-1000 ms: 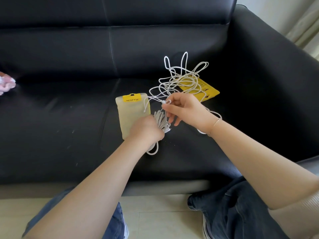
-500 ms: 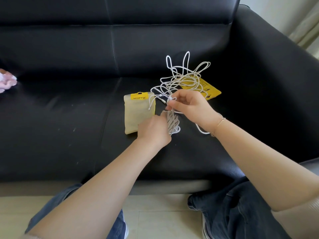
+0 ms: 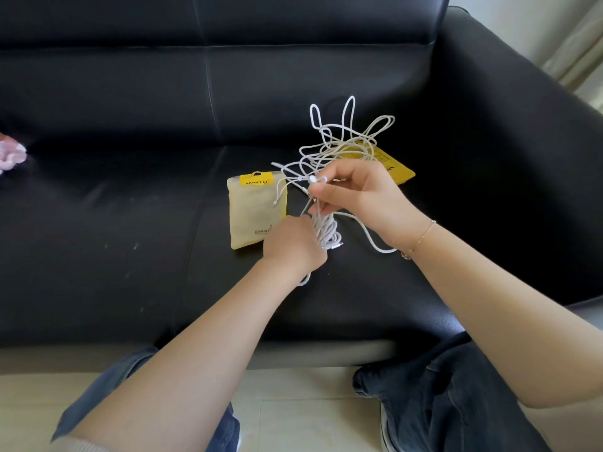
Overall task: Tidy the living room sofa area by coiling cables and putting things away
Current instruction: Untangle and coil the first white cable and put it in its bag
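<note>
Coiling white cable, hands gripping

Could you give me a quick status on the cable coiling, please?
Left hand grips coiled bundle. Right hand pinches white cable, mostly still tangled over yellow packet. Nothing blocking.

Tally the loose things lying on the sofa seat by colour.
White: 1, the cable
Yellow: 2, the pale pouch and the yellow packet
Pink: 1, the pink thing at the left edge
Total: 4
</note>
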The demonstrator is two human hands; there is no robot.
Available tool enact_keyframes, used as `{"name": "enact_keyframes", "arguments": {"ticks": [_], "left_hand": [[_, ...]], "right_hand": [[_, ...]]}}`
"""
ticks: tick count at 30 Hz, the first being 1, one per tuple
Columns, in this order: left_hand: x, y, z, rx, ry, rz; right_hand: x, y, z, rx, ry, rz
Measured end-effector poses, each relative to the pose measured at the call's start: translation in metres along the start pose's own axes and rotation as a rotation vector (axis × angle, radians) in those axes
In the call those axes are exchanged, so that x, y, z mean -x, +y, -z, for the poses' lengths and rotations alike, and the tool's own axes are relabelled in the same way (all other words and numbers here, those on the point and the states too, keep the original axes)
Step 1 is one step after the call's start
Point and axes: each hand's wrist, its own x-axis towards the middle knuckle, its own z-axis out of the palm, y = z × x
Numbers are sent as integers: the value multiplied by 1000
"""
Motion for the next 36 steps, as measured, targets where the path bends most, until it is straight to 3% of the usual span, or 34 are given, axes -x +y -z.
{"name": "enact_keyframes", "arguments": {"ticks": [8,13,19,23,36], "left_hand": [[-17,2,6,503,-206,67],[-22,-6,11,365,-212,-24],[-5,-14,23,163,156,-175],[12,-20,42,235,307,-236],[9,-25,18,317,98,-207]], "right_hand": [[-2,3,2,69,128,-13],[-4,2,6,90,195,-21],[-8,5,7,111,268,-51],[-9,6,7,90,298,-60],[-9,6,1,59,252,-58]]}}
